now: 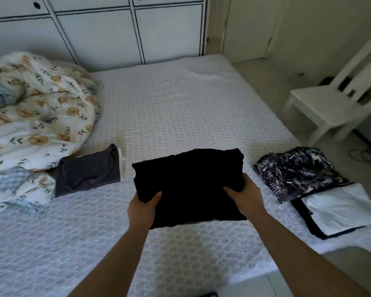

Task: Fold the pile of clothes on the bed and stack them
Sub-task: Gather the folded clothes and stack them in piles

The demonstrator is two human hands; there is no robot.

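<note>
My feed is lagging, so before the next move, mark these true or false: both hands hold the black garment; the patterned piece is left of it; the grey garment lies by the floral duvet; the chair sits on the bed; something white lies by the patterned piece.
1. Both the left hand and the right hand hold the folded black garment. True.
2. The patterned piece lies to the left of it. False: it lies to the right, near the bed's edge.
3. The grey garment lies beside the floral duvet. True.
4. The white chair sits on the bed. False: it stands on the floor beside it.
5. A white item lies by the patterned piece. True.
</note>
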